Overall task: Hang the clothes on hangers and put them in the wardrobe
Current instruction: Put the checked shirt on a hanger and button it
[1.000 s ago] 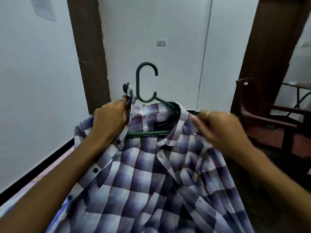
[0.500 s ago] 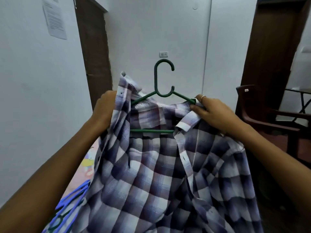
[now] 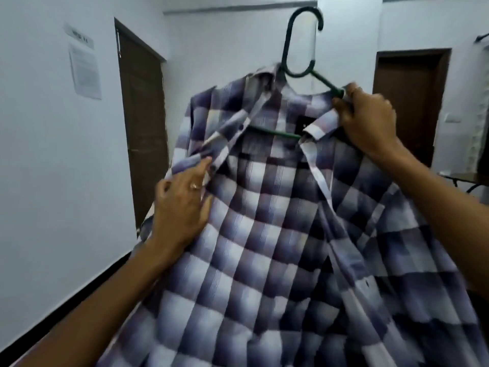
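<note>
Nearest the camera, two bare forearms rise from the lower corners of the frame. Between them hangs a purple, blue and white checked shirt point(image 3: 277, 234), filling the lower middle and blurred toward the bottom edge. The left hand point(image 3: 182, 205), left of centre, rests on the shirt's front panel with its fingers fairly straight, one fingertip touching the button placket; a ring shows on one finger. Whether the thumb nips the cloth cannot be told. Higher, at upper right, the right hand point(image 3: 370, 120) has its fingers curled, pinching the shirt's shoulder and collar together with the sloping arm of a green hanger point(image 3: 299, 62). The hanger sits inside the shirt, held up in the air: its hook stands above the collar near the top centre, and its lower bar crosses the open neck. Behind, on the white wall at upper left, a paper notice point(image 3: 84, 72) is stuck beside a dark brown door point(image 3: 143, 115). A second brown door point(image 3: 412, 94) stands at far right.
</note>
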Motion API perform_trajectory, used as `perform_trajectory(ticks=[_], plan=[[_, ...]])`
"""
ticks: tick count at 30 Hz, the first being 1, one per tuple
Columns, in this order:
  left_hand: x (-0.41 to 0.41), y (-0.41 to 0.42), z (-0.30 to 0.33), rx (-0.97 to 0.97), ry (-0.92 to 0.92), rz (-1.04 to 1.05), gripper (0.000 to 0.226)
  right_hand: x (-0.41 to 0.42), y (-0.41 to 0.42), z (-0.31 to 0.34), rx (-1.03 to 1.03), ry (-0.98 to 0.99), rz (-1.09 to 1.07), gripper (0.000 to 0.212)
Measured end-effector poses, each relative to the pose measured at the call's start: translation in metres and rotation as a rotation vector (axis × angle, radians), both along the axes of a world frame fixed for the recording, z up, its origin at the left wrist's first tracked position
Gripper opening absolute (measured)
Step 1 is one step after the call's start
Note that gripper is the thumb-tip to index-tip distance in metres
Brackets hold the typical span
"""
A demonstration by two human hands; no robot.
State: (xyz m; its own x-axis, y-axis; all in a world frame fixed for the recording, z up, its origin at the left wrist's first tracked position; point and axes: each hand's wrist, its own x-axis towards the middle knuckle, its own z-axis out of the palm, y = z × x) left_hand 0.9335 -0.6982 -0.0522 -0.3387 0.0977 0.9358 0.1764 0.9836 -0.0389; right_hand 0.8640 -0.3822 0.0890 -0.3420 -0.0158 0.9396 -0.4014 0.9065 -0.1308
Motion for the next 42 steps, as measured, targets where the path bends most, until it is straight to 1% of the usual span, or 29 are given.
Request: perform_trajectory(ticks=[1,3,5,7,9,11,13,14,15,16,17,18,19,20,21,22,23,24,26,27,28,29,30,32,35,37,38,40,42], plan=[[-0.003,0.002,0.024,0.045,0.023,0.088,0.057,-0.002,0.002,0.023,-0.001,0.026,-0.013,0.034],[-0.01,0.003,0.073,0.097,0.007,0.255,0.049,-0.003,0.005,0.063,0.034,0.085,-0.051,0.033],[-0.017,0.003,0.116,0.117,-0.048,0.286,0.04,0.0,0.006,0.095,0.095,0.14,-0.071,0.031],[-0.02,0.0,0.146,0.138,-0.058,0.205,0.027,0.002,0.007,0.121,0.157,0.141,-0.078,0.03],[-0.015,-0.001,0.159,0.209,0.024,0.151,0.024,0.002,0.011,0.138,0.193,0.102,-0.087,0.03],[-0.004,0.009,0.146,0.183,0.235,0.077,0.02,0.002,0.013,0.142,0.194,0.062,-0.103,0.029],[-0.004,0.024,0.114,0.055,0.269,-0.019,0.02,-0.002,0.013,0.136,0.187,0.034,-0.118,0.027],[-0.009,0.029,0.097,0.002,0.15,-0.05,0.025,-0.005,0.012,0.131,0.18,0.023,-0.119,0.027],[-0.016,0.033,0.082,-0.001,-0.043,-0.045,0.027,-0.008,0.011,0.125,0.178,0.023,-0.117,0.027],[-0.025,0.034,0.067,0.026,-0.254,-0.011,0.028,-0.011,0.009,0.12,0.179,0.033,-0.116,0.026],[-0.029,0.036,0.057,0.051,-0.425,0.035,0.031,-0.013,0.008,0.115,0.173,0.045,-0.115,0.026],[-0.031,0.04,0.047,0.036,-0.533,0.059,0.035,-0.016,0.01,0.112,0.156,0.053,-0.114,0.025],[-0.029,0.046,0.036,-0.016,-0.583,0.055,0.039,-0.017,0.011,0.109,0.138,0.059,-0.115,0.025],[-0.024,0.056,0.026,-0.101,-0.591,0.044,0.04,-0.017,0.013,0.107,0.121,0.067,-0.12,0.025],[-0.017,0.065,0.016,-0.188,-0.573,0.032,0.038,-0.015,0.015,0.105,0.106,0.076,-0.13,0.026],[-0.011,0.071,0.008,-0.23,-0.513,0.002,0.035,-0.014,0.017,0.105,0.093,0.092,-0.133,0.026],[-0.006,0.073,0.002,-0.212,-0.405,-0.057,0.032,-0.01,0.019,0.106,0.084,0.11,-0.13,0.027],[-0.001,0.071,0.002,-0.157,-0.287,-0.101,0.031,-0.005,0.022,0.108,0.074,0.127,-0.128,0.027],[0.007,0.056,0.008,0.054,-0.104,-0.177,0.035,0.008,0.026,0.114,0.063,0.168,-0.12,0.027],[0.009,0.047,0.011,0.143,-0.089,-0.194,0.043,0.016,0.026,0.117,0.07,0.191,-0.109,0.027],[0.011,0.04,0.013,0.188,-0.104,-0.181,0.052,0.024,0.027,0.121,0.082,0.212,-0.095,0.027],[0.013,0.035,0.016,0.195,-0.122,-0.166,0.06,0.033,0.026,0.125,0.099,0.226,-0.075,0.026],[0.017,0.033,0.018,0.179,-0.101,-0.153,0.063,0.041,0.025,0.129,0.116,0.238,-0.051,0.027],[0.031,0.037,0.04,0.134,0.036,-0.181,0.063,0.062,0.024,0.143,0.143,0.267,-0.015,0.027],[0.059,0.047,0.103,0.078,0.305,-0.216,0.061,0.099,0.014,0.172,0.211,0.309,0.036,0.027],[0.083,0.056,0.146,0.087,0.419,-0.269,0.067,0.124,0.005,0.188,0.248,0.279,0.085,0.024],[0.096,0.061,0.166,0.113,0.437,-0.325,0.074,0.133,0.001,0.197,0.255,0.243,0.132,0.02],[0.122,0.075,0.197,0.184,0.402,-0.471,0.092,0.148,-0.006,0.211,0.25,0.163,0.244,0.015],[0.138,0.086,0.22,0.224,0.374,-0.56,0.101,0.16,-0.015,0.22,0.267,0.071,0.304,0.021]])
